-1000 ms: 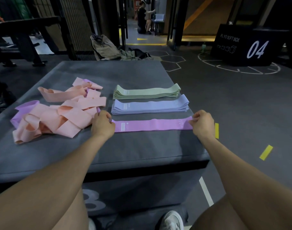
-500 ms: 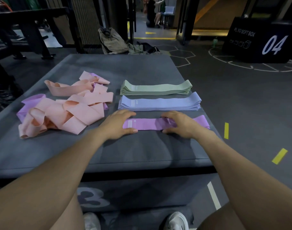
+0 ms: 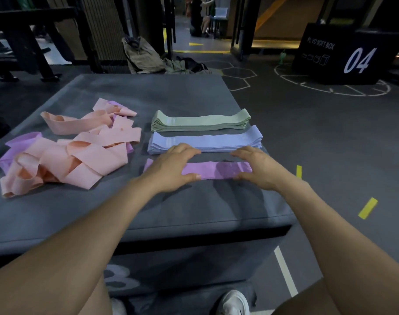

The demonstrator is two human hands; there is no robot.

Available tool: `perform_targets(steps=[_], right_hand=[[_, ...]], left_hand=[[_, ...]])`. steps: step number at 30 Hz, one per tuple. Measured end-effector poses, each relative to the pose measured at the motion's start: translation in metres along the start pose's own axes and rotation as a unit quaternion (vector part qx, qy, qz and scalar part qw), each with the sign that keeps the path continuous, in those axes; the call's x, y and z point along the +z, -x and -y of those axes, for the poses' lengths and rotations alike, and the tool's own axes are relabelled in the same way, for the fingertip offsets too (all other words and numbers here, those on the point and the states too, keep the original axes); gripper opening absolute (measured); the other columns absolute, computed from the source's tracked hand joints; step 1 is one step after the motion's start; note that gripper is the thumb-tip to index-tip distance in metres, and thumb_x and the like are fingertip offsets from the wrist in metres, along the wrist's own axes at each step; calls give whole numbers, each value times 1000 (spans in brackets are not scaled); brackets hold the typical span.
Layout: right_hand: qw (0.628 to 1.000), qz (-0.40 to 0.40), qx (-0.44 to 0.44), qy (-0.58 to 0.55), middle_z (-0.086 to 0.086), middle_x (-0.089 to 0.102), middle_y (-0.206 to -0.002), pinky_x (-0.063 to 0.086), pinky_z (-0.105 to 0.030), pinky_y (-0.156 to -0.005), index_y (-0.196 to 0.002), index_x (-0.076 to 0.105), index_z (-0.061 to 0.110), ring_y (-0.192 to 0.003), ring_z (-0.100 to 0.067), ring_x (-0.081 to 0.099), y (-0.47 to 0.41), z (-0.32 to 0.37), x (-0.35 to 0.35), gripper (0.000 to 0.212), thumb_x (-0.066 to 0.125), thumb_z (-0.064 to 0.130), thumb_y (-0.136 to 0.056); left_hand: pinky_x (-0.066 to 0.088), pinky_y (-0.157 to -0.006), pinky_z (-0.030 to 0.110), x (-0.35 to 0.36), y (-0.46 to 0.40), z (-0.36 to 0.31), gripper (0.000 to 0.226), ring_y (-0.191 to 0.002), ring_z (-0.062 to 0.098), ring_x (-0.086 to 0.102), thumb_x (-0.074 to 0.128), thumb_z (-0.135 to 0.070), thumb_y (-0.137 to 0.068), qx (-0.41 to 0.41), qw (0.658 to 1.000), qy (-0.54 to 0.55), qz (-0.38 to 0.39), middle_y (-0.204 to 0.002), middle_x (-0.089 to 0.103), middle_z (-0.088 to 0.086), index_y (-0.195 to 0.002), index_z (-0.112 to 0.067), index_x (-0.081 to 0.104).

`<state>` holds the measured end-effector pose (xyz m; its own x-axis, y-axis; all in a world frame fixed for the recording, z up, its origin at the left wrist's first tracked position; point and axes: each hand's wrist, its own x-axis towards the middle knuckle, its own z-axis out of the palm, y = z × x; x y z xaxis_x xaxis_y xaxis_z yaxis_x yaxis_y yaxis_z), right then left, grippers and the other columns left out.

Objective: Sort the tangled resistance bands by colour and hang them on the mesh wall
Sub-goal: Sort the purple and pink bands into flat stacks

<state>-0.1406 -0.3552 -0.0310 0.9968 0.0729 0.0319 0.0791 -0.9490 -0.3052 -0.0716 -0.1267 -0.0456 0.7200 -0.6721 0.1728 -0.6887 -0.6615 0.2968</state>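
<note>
Both hands lie on the purple band [image 3: 216, 170], which is flat on the grey surface [image 3: 171, 208] near its front edge. The left hand [image 3: 171, 165] covers the band's left end, the right hand [image 3: 260, 165] its right end, fingers fairly straight, pressing rather than gripping. Just behind the band sits the blue stack [image 3: 205, 142], then the green stack [image 3: 200, 120]; to its left lies the peach tangle [image 3: 80, 153].

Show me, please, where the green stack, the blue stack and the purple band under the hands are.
green stack [image 3: 200, 121], head view, middle of its top band.
blue stack [image 3: 207, 139], head view, middle of its top band.
purple band [image 3: 213, 169], head view, the bare stretch between the two hands.
</note>
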Motion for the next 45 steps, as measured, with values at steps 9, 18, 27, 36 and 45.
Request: perform_targets(steps=[9, 18, 27, 36, 45], right_hand=[[999, 15, 22, 23, -7, 49, -133, 35, -34, -104, -133, 48, 15, -123, -27, 43, 6, -26, 4, 50, 64, 25, -86], [999, 25, 26, 27, -8, 52, -131, 37, -35, -103, -129, 52, 15, -124, -26, 44, 3, -19, 1, 44, 61, 26, -88], [997, -51, -6, -52, -8, 50, -133, 33, -29, -104, -134, 50, 12, -125, -23, 46, -24, 57, 4, 48, 63, 17, -87], [989, -65, -77, -105, -15, 61, -118, 36, -25, -89, -118, 61, 5, -109, -30, 56, -64, 167, 40, 31, 62, 14, -87], [980, -89, -108, -143, -9, 62, -120, 39, -27, -92, -119, 61, 7, -108, -24, 58, -120, 251, 54, 31, 59, 15, -89]], left_hand=[[31, -108, 33, 36, -30, -34, 55, -129, 20, 37, 51, -39, -93, 15, 998, -16, 54, -141, 39, 1, -142, -22, 34], [33, -106, 33, 36, -30, -32, 50, -125, 19, 40, 52, -37, -92, 13, 999, -2, 41, -135, 42, 0, -138, -21, 40], [36, -104, 38, -2, 0, -5, 44, -126, 19, 42, 54, -28, -92, -29, 998, 27, -49, -134, 45, 0, -134, -19, 45], [38, -101, 40, -65, 69, 71, 37, -120, 24, 46, 58, -21, -88, -116, 986, 0, -123, -126, 50, 5, -125, -17, 54], [40, -100, 40, -115, 115, 161, 32, -127, 26, 43, 57, -14, -88, -239, 949, -10, -206, -133, 49, 4, -121, -16, 57]])
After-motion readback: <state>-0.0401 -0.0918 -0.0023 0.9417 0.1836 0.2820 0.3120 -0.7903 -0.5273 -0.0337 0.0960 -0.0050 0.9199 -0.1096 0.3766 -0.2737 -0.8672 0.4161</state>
